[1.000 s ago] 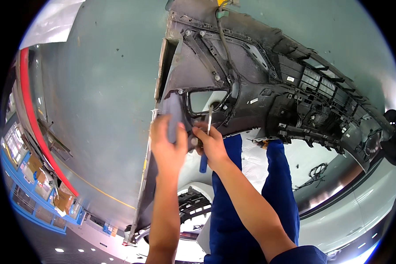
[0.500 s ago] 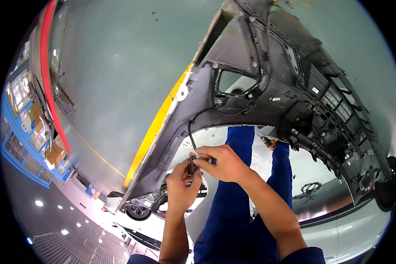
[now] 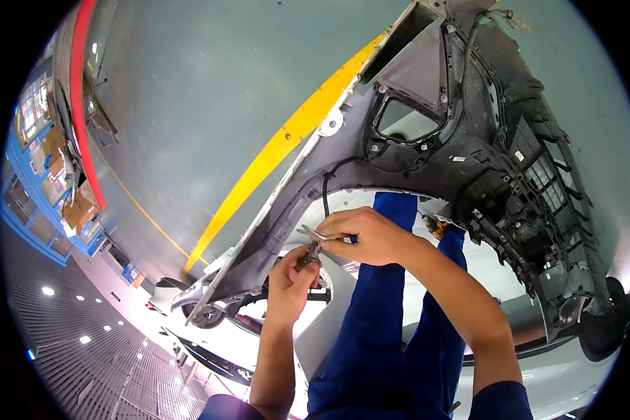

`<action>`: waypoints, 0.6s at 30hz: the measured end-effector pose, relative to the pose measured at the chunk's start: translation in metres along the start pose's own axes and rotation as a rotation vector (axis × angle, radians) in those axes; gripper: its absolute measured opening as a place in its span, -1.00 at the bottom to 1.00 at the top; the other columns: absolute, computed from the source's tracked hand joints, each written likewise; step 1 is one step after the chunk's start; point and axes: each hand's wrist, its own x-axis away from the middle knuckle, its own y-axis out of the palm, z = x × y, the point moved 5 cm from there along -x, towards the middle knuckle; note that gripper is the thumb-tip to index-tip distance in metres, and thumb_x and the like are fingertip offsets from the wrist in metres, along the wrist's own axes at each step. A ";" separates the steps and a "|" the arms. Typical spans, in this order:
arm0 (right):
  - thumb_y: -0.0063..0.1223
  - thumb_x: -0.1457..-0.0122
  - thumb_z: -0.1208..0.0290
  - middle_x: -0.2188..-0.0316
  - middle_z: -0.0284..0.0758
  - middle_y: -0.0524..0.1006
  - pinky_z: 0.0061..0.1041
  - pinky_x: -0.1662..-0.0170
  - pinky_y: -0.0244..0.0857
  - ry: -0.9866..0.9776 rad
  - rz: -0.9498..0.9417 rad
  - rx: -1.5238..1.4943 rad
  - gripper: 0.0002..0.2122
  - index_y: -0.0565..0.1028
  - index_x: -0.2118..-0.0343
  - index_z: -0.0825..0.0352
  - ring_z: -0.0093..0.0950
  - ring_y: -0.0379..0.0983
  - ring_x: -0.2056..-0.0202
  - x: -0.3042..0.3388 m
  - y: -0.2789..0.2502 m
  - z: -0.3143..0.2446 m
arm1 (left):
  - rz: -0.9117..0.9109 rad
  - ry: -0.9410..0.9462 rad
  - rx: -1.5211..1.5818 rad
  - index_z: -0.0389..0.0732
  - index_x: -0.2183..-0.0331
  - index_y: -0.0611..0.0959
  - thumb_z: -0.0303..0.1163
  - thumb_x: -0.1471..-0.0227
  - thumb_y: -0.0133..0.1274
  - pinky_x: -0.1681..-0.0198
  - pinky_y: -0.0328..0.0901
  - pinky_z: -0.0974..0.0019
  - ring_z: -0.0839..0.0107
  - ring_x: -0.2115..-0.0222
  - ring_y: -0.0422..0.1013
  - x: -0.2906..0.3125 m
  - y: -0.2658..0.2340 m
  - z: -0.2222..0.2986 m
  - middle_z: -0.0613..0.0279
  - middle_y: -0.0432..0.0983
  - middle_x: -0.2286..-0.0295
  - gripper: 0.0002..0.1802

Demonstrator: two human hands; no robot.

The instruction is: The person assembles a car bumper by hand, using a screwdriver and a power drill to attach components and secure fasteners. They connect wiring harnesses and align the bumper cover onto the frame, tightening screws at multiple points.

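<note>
My left hand is closed around a small dark part, probably a plug or sensor, pinched between thumb and fingers. Just above it, my right hand grips a slim silvery metal tool with a forked tip, which lies against the top of the part. A black cable drops from the bumper cover behind my fingers; whether it joins the dark part is hidden. The grey inner side of the bumper cover, with wiring and brackets, faces me beyond both hands.
My legs in blue trousers stand below the cover's arch. A yellow floor line runs along its left edge. Blue shelving with boxes and a red rail are at far left. White car bodywork lies at lower right.
The bumper cover has shifted rightward in view as my head turned. Both hands have risen slightly, and the right hand has tilted the metal tool flatter over the dark part.
</note>
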 end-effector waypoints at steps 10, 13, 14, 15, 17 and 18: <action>0.22 0.00 0.52 0.45 -0.25 0.56 -0.34 0.34 0.40 -0.048 -0.012 0.079 -0.79 0.65 0.25 0.36 -0.30 0.52 0.46 -0.012 0.011 -0.001 | -0.007 0.000 -0.142 -0.38 0.08 0.64 -0.40 -0.25 0.20 0.45 0.11 0.55 0.75 0.48 0.21 -0.009 -0.011 -0.003 0.50 0.42 0.47 -0.72; 0.25 0.06 0.61 0.45 -0.26 0.55 -0.41 0.38 0.39 -0.133 0.028 0.119 -0.72 0.64 0.21 0.38 -0.35 0.49 0.47 -0.011 0.019 0.007 | -0.014 -0.012 -0.164 -0.35 0.11 0.66 -0.39 -0.27 0.18 0.49 0.05 0.55 0.76 0.52 0.16 -0.013 -0.014 -0.007 0.53 0.37 0.52 -0.76; 0.26 0.09 0.65 0.43 -0.26 0.55 -0.44 0.39 0.38 -0.159 0.031 0.130 -0.68 0.63 0.18 0.39 -0.37 0.49 0.46 -0.012 0.021 0.008 | -0.019 -0.032 -0.129 -0.35 0.11 0.66 -0.39 -0.27 0.18 0.49 0.05 0.55 0.76 0.52 0.16 -0.013 -0.015 -0.009 0.53 0.37 0.52 -0.76; 0.26 0.08 0.65 0.43 -0.26 0.55 -0.44 0.39 0.38 -0.152 0.023 0.128 -0.68 0.63 0.18 0.39 -0.37 0.48 0.47 -0.011 0.022 0.010 | -0.025 -0.053 -0.094 -0.35 0.12 0.66 -0.39 -0.27 0.18 0.50 0.06 0.54 0.76 0.52 0.17 -0.013 -0.015 -0.010 0.53 0.37 0.52 -0.76; 0.24 0.07 0.65 0.41 -0.25 0.55 -0.44 0.41 0.37 -0.138 0.010 0.125 -0.69 0.63 0.18 0.39 -0.37 0.48 0.48 -0.011 0.023 0.010 | -0.044 -0.091 -0.060 -0.35 0.12 0.65 -0.40 -0.27 0.18 0.51 0.06 0.54 0.76 0.53 0.17 -0.014 -0.018 -0.013 0.52 0.37 0.52 -0.77; 0.25 0.04 0.63 0.41 -0.25 0.55 -0.44 0.40 0.37 -0.087 -0.012 0.104 -0.72 0.63 0.19 0.39 -0.36 0.48 0.47 -0.011 0.023 0.011 | -0.058 -0.109 -0.060 -0.35 0.12 0.64 -0.40 -0.27 0.18 0.52 0.07 0.53 0.76 0.53 0.17 -0.015 -0.021 -0.015 0.52 0.37 0.52 -0.77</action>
